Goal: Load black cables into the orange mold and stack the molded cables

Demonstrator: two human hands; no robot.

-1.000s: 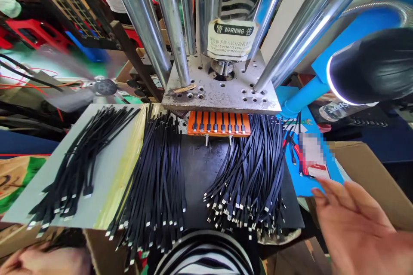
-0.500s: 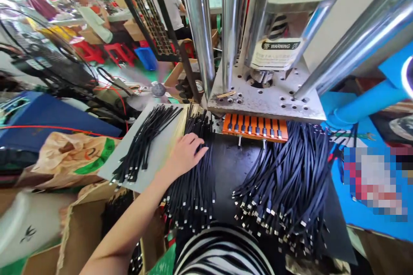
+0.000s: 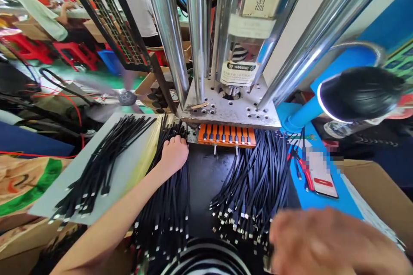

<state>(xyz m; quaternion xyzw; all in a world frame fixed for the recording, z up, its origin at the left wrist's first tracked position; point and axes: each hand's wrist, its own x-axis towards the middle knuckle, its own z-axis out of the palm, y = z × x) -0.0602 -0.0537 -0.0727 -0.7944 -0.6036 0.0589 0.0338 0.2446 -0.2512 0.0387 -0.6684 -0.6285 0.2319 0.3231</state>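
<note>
My left hand [image 3: 175, 153] rests on the middle bundle of black cables [image 3: 171, 206], fingers curled round its upper part. Blurred by motion, my right hand [image 3: 322, 240] is at the lower right, in front of the right bundle of cables [image 3: 254, 172]; its fingers are not clear. Between the two bundles, an orange fixture [image 3: 226, 134] under the press plate [image 3: 230, 107] holds a row of black connectors in its slots. Another pile of black cables [image 3: 106, 154] lies on the grey sheet [image 3: 125, 163] at the left.
Metal columns [image 3: 169, 30] rise above the press plate. A spinning fan [image 3: 127, 98] stands behind at the left. On the blue surface at the right are a phone [image 3: 322, 180], red-handled pliers [image 3: 306, 174] and a lamp [image 3: 358, 92]. Two people sit in the background.
The view has shifted to the right. My left hand has closed over the middle bundle's upper part, fingers now curled. My right hand has come into view at the lower right.
</note>
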